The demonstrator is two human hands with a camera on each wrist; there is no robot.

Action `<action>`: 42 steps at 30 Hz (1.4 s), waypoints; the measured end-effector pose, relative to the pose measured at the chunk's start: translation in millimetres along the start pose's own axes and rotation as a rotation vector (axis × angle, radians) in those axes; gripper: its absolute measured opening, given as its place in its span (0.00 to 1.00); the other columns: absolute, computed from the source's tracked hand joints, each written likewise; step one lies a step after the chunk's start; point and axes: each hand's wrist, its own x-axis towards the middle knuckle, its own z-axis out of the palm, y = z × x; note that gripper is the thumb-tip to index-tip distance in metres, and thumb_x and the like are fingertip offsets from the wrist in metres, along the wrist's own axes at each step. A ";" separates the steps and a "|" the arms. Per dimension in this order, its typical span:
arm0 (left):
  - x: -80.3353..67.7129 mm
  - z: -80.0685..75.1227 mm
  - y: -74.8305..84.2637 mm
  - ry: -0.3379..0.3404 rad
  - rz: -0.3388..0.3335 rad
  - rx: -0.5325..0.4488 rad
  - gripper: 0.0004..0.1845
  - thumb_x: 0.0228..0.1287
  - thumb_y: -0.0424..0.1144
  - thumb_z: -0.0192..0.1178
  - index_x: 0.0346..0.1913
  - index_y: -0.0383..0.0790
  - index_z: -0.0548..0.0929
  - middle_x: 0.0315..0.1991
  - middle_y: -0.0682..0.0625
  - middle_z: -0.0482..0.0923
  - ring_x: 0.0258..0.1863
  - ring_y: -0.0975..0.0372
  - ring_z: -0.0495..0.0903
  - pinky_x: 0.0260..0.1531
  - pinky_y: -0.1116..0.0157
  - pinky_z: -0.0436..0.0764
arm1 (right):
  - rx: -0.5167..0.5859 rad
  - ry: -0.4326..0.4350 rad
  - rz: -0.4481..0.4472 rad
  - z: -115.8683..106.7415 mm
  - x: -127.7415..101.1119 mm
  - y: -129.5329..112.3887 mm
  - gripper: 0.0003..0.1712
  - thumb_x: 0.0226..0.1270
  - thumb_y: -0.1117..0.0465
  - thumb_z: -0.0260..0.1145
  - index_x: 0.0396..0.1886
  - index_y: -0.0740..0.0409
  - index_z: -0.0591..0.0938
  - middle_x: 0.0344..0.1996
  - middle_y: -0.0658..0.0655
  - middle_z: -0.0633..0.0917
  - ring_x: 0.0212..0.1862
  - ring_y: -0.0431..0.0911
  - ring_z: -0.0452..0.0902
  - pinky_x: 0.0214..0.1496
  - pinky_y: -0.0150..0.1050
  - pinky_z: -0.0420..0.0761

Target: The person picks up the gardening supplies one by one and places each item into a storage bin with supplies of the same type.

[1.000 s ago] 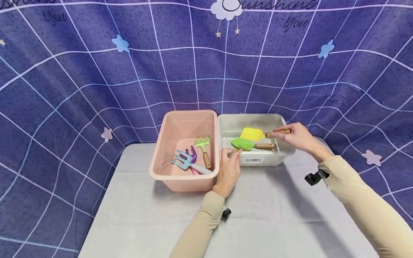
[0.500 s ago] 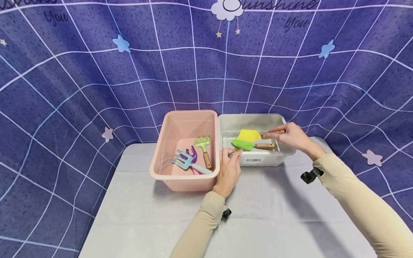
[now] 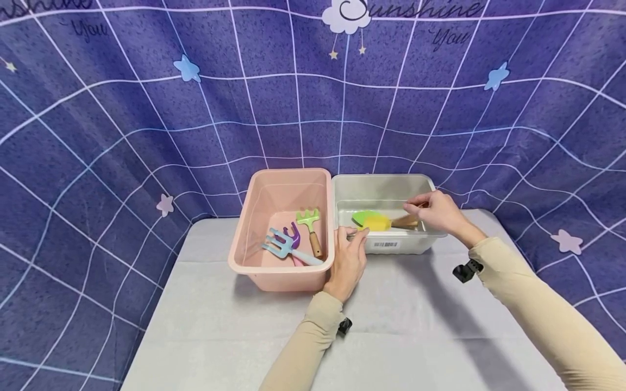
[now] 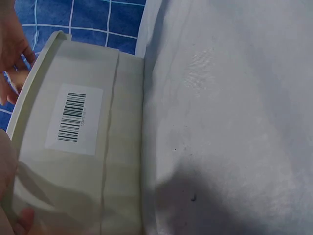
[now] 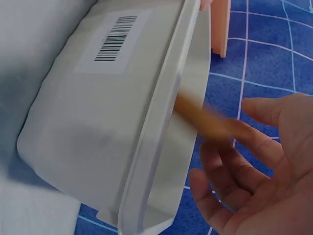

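Observation:
My left hand [image 3: 346, 265] grips the front left rim of a light grey plastic bin [image 3: 408, 245]; a barcode label marks its front wall. Inside the bin, a yellow hand shovel [image 3: 375, 223] lies over a green trowel [image 3: 363, 217], its wooden handle [image 3: 405, 221] pointing right. My right hand [image 3: 440, 210] is above the bin's right end. In the right wrist view, a blurred wooden handle [image 5: 200, 116] slants out past the rim, near the fingertips [image 5: 239, 128]; the thumb stands apart from it. The trowel's handle is mostly hidden.
A pink bin [image 3: 288, 279] stands against the grey bin's left side. In it lie a blue fork [image 3: 280, 245], a green rake [image 3: 308, 218] and a purple tool [image 3: 295, 233]. A patterned blue curtain [image 3: 313, 98] hangs behind the white table [image 3: 215, 326].
The yellow shovel has come down and forward, from behind the green trowel to on top of it. My right hand has moved slightly left and its thumb has parted from the handle. My left hand stays.

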 end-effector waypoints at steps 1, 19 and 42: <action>-0.2 0.0 0.1 0.002 0.002 -0.003 0.11 0.77 0.38 0.62 0.56 0.48 0.90 0.51 0.45 0.76 0.53 0.52 0.79 0.59 0.59 0.78 | -0.005 0.011 -0.001 0.3 -0.5 0.1 0.21 0.74 0.48 0.69 0.53 0.58 0.92 0.40 0.59 0.94 0.39 0.47 0.86 0.46 0.42 0.79; -0.7 0.5 1.3 -0.021 -0.019 -0.017 0.12 0.78 0.37 0.61 0.57 0.48 0.90 0.52 0.44 0.76 0.55 0.52 0.79 0.60 0.59 0.79 | -0.012 0.033 -0.018 6.6 -6.6 4.3 0.19 0.72 0.50 0.70 0.50 0.59 0.93 0.35 0.58 0.93 0.36 0.44 0.83 0.41 0.39 0.77; -1.3 1.2 0.4 -0.005 -0.016 -0.010 0.12 0.78 0.38 0.62 0.56 0.49 0.90 0.52 0.45 0.76 0.55 0.52 0.79 0.60 0.59 0.78 | 0.034 0.075 -0.017 8.9 -16.2 3.6 0.18 0.73 0.51 0.71 0.50 0.59 0.93 0.39 0.61 0.94 0.37 0.43 0.83 0.41 0.38 0.77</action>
